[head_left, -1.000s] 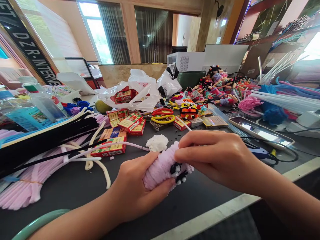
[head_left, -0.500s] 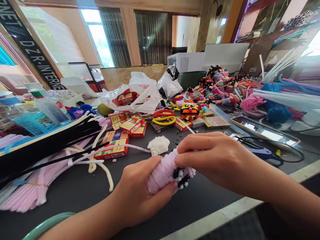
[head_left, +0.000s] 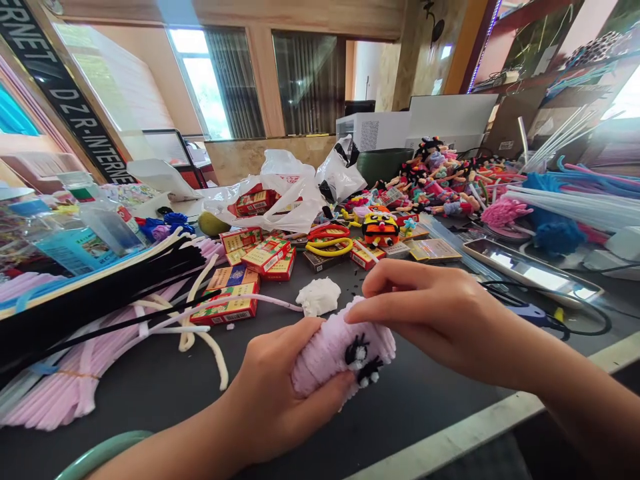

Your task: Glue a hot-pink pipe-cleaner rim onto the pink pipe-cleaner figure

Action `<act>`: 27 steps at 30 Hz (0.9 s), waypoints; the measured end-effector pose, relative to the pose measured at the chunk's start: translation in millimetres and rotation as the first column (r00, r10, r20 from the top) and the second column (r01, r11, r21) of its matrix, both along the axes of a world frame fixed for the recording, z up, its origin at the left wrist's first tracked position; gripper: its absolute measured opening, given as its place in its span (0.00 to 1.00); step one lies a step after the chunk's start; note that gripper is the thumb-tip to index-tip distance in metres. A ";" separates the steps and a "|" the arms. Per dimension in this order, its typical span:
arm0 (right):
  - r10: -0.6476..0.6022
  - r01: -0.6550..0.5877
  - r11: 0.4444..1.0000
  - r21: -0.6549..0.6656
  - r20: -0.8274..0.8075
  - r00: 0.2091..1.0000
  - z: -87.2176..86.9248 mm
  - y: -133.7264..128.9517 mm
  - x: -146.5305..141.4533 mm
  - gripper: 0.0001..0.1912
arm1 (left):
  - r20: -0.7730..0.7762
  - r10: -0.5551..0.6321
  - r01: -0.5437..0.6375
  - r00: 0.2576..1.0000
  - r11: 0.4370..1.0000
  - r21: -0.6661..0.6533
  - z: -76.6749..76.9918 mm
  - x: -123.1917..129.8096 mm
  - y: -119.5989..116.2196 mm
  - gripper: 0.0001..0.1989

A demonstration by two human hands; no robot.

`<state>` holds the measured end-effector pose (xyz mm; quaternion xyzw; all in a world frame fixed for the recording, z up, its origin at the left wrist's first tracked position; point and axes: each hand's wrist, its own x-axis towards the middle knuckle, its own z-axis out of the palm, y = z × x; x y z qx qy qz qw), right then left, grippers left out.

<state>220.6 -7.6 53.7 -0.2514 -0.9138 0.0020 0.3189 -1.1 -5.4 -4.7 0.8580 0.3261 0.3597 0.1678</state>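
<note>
A fat roll of pale lilac pipe cleaner (head_left: 320, 360), with black lash-like tufts and white dots on its side, is wrapped by my left hand (head_left: 280, 387). The thumb lies along its lower side and the fingers pass behind. My right hand (head_left: 425, 307) comes over the roll's upper edge, fingertips bent together and touching the lilac coils. Whatever sits between those fingertips is hidden. A crumpled white tissue-like lump (head_left: 319, 297) lies just behind the roll. One lilac pipe cleaner (head_left: 260, 297) stretches from the left toward that lump.
Bundles of black pipe cleaners (head_left: 115, 287) and lilac pipe cleaners (head_left: 60, 393) lie left. Small red boxes (head_left: 235, 297), yellow-handled scissors (head_left: 330, 248) and a yellow-orange fuzzy figure (head_left: 381, 229) sit behind. A phone (head_left: 530, 267) and a pile of dolls (head_left: 440, 173) are right.
My right fingers have shifted slightly and lifted, uncovering more of the black tufts and white dots. The left hand keeps its hold on the roll. The view has tilted a little.
</note>
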 end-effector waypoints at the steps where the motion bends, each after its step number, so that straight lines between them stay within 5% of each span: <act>1: 0.008 -0.008 1.000 -0.006 -0.017 1.000 0.4 0.6 1.4 0.16 | 0.002 -0.003 0.003 1.000 1.000 -0.006 0.5 -0.1 -0.2 0.06; 8: 0.065 -0.072 0.991 -0.110 -0.066 0.996 -2.5 1.1 4.7 0.18 | 0.016 -0.015 0.015 1.000 1.000 -0.012 -0.3 -0.1 0.1 0.05; 21: 0.058 -0.060 0.995 -0.080 -0.024 0.998 -5.8 3.6 2.8 0.19 | 0.017 0.007 -0.007 1.000 0.999 -0.047 0.5 0.4 -2.0 0.07; 27: 0.025 -0.042 0.986 -0.159 -0.109 0.994 13.5 -10.4 7.1 0.13 | -0.014 0.083 -0.084 0.996 0.979 -0.185 6.5 2.3 -4.5 0.10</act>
